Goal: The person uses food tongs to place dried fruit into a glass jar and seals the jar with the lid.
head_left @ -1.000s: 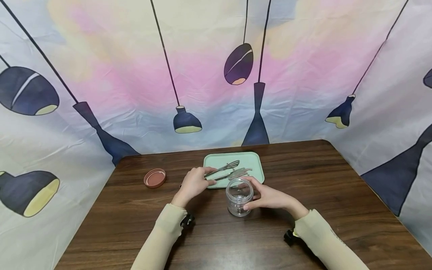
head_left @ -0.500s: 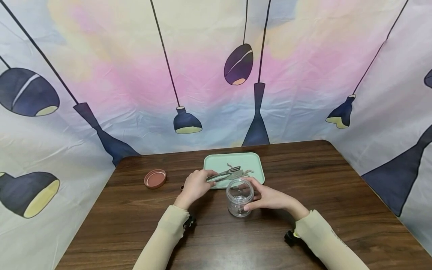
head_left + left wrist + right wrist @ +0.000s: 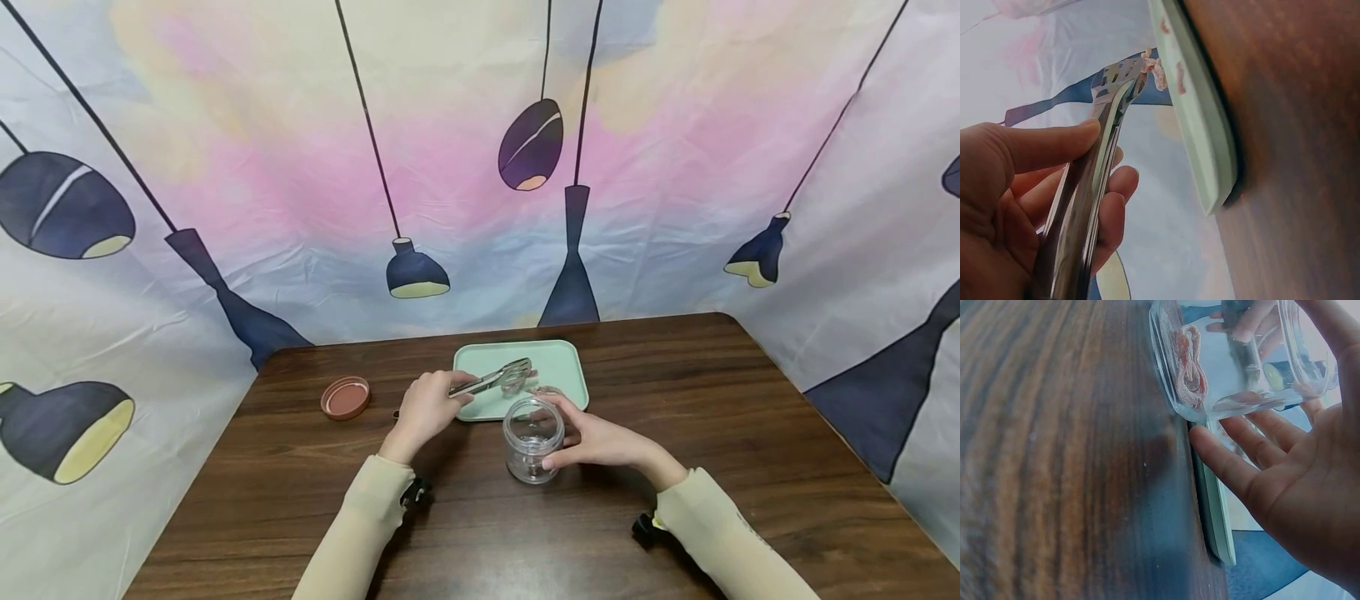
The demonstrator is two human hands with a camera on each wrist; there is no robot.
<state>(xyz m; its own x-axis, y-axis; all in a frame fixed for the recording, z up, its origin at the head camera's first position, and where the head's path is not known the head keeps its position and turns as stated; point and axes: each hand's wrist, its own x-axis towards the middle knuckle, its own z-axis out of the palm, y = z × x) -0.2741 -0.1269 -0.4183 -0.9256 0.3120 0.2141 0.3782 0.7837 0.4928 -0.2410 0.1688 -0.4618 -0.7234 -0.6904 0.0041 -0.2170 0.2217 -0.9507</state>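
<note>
A red-brown lid [image 3: 346, 397] lies left of centre on the wooden table [image 3: 525, 542], well apart from both hands. A pale green tray [image 3: 562, 354] occupies the middle; the clear jar [image 3: 533, 442], upright and uncovered at centre, partly hides its lower edge. The table's far edge runs before a lamp-printed cloth [image 3: 480, 150]; broad stretches of wood extend at lower centre and to the right of the frame. The left hand [image 3: 429, 406] grips metal tongs [image 3: 487, 382] between thumb and fingers, their tips over the tray. The right hand [image 3: 600, 437] holds the jar's right side, fingers and thumb curved round it. The left wrist view resolves a pinkish piece [image 3: 1158, 73] at the tongs' tips; the right wrist view, a looped orange-pink strip [image 3: 1190, 378] inside the jar near its base.
</note>
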